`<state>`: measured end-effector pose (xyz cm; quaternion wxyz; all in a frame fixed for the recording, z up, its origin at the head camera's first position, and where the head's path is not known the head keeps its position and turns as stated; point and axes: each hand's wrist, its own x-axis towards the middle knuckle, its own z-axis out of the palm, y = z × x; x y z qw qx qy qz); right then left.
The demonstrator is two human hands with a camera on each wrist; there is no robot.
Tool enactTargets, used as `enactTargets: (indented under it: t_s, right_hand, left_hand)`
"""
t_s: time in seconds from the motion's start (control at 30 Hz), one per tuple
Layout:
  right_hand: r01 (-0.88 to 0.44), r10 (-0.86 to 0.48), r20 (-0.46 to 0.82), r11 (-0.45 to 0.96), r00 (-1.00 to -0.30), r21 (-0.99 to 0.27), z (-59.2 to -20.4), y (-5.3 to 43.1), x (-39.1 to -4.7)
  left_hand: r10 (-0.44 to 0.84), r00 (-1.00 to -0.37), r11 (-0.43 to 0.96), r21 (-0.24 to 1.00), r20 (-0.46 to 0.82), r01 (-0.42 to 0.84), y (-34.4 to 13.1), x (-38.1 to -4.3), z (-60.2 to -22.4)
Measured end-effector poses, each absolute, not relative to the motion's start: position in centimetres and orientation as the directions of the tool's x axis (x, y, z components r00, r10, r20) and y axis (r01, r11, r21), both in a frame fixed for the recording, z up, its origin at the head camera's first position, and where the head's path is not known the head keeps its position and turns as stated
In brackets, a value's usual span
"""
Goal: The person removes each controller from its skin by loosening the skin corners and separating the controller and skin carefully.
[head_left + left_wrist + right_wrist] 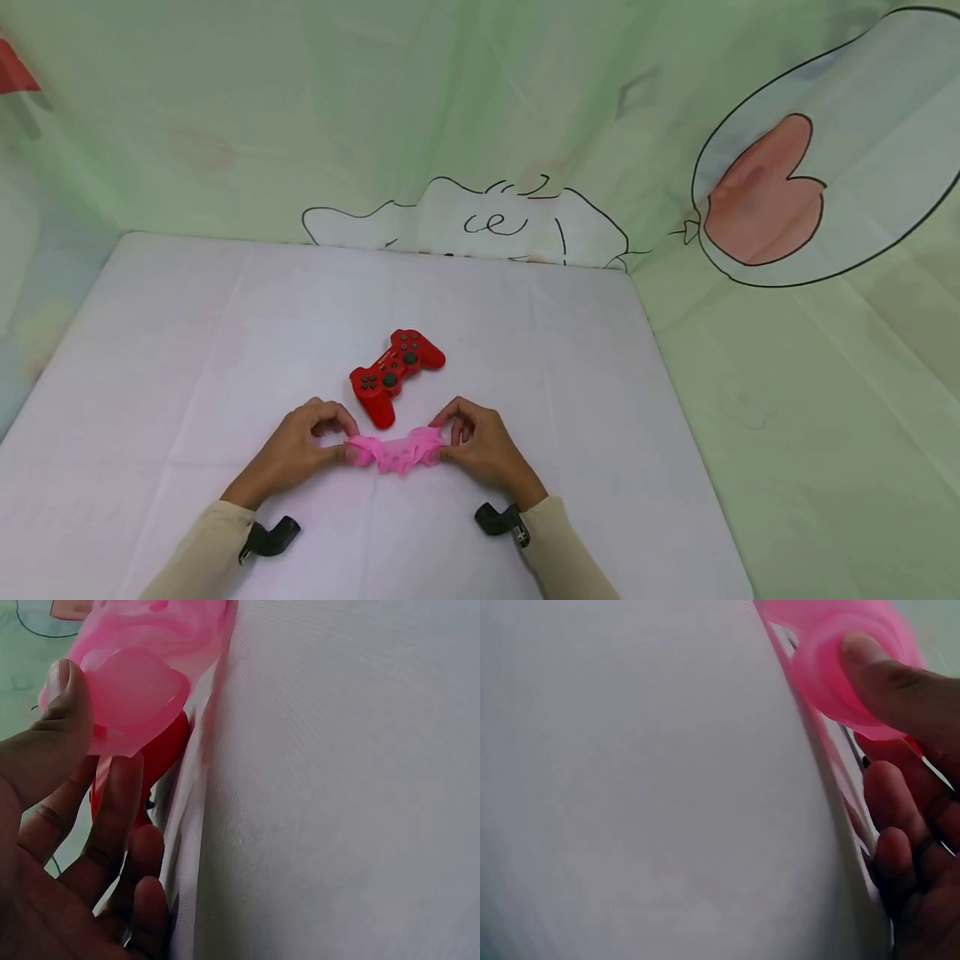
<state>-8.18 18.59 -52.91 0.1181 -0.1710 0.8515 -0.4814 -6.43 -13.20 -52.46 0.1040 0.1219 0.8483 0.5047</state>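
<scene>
A soft, translucent pink silicone controller cover [397, 454] is stretched between both hands, low over the table's near side. At its left end, my left hand [303, 450] pinches it between thumb and fingers; in the left wrist view the thumb presses on the pink cover [135, 697]. Its other end is pinched by my right hand [487, 450], with the thumb on the pink cover [825, 667] in the right wrist view. Just beyond the cover lies a red game controller [395, 367], buttons and sticks up, set at a slant and touched by neither hand.
A white cloth covers the table [562, 358]. Behind it and on the right hangs a green printed curtain [337, 108] with balloon and heart drawings. Black wrist mounts [273, 537] sit at both sleeve cuffs.
</scene>
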Motion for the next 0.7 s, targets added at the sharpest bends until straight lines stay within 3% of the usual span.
enactTargets:
  t_s: [0.23,0.47,0.6,0.7]
  right_hand:
    - [-0.227,-0.493,-0.054,0.492,-0.868,-0.840,-52.27,18.85,-8.08]
    - [-0.242,-0.523,-0.058,0.488,-0.850,-0.839,-52.19,18.73,-7.89]
    - [-0.240,-0.523,-0.067,0.496,-0.849,-0.834,-52.16,18.74,-7.81]
    - [-0.242,-0.523,-0.071,0.505,-0.849,-0.829,-52.11,18.79,-7.77]
  left_hand:
    - [0.389,-0.919,0.424,0.897,-0.056,0.125,-13.53,-6.15,-52.53]
    - [0.519,-0.842,0.231,0.973,-0.147,-0.027,-13.76,-6.67,-52.19]
    - [0.537,-0.830,0.245,0.969,-0.150,-0.017,-13.79,-6.77,-52.03]
    - [0.499,-0.857,0.301,0.953,-0.129,0.031,-13.71,-6.70,-52.15]
